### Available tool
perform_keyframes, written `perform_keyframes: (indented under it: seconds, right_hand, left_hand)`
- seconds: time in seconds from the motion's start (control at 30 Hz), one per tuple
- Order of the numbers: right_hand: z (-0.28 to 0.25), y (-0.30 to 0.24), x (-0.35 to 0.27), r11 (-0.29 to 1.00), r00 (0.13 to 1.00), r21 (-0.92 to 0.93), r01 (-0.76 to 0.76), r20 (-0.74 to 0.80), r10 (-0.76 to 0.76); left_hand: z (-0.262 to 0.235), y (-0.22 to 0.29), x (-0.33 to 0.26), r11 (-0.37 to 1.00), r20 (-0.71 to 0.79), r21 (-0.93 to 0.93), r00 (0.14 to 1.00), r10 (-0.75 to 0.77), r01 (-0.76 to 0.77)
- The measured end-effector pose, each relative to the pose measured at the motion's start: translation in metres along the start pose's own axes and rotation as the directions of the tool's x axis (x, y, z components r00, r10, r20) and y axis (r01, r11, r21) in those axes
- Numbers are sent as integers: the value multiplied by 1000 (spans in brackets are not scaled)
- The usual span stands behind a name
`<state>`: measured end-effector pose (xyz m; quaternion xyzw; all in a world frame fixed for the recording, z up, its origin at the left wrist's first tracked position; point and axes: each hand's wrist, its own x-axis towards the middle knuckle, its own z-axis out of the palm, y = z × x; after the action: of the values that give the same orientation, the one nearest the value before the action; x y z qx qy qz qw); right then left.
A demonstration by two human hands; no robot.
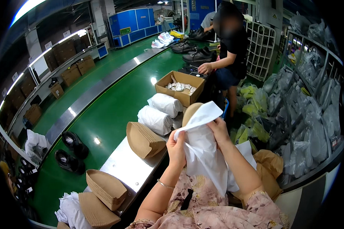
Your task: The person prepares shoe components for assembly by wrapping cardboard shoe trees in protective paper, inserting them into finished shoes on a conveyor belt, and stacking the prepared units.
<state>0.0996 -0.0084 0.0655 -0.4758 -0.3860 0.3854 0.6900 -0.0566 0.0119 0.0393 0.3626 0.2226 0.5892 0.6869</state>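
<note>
A sheet of white tissue paper (202,152) is stretched between my two hands in front of my body. My left hand (176,148) pinches its left edge, and my right hand (218,131) grips the upper right part, where a corner folds over. Behind the paper shows the rounded tip of a brown molded-cardboard insert (191,113); the rest of it is hidden, and I cannot tell which hand holds it. Left of my hands, a nested stack of brown cardboard inserts (143,140) stands on the white bench (120,164). Two white paper-wrapped bundles (154,120) lie just beyond.
Further cardboard inserts (105,189) and crumpled white paper (70,208) lie at the lower left. Black shoes (69,160) rest on the green conveyor (103,110). A carton (187,100) holds small whitish pieces. Another person (233,49) works beyond it; bagged items fill a rack (313,114) at right.
</note>
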Motion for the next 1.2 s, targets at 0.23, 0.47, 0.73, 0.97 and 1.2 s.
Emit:
perform_keyframes:
  seconds: [0.23, 0.47, 0.73, 0.97, 1.2]
  right_hand:
    - [-15, -8, -7, 999, 999, 12, -47, -15, 47]
    - [-33, -10, 0, 981, 979, -43, -189, 68, 192]
    - [-15, -13, -36, 955, 977, -266, -133, 126, 171]
    - [-14, -24, -55, 920, 928, -277, -278, 172, 332]
    - [-34, -23, -59, 938, 961, -300, -175, 157, 229]
  left_hand:
    - [-9, 27, -3, 985, -11, 169, 1000, 18, -16]
    - [-40, 15, -11, 290, 75, 937, 925, 374, -193]
    - [15, 44, 6, 223, 705, 638, 675, 215, -737]
    - [3, 40, 33, 720, 382, 652, 923, -39, -239]
    - [-19, 27, 37, 691, 51, 705, 984, 171, -157]
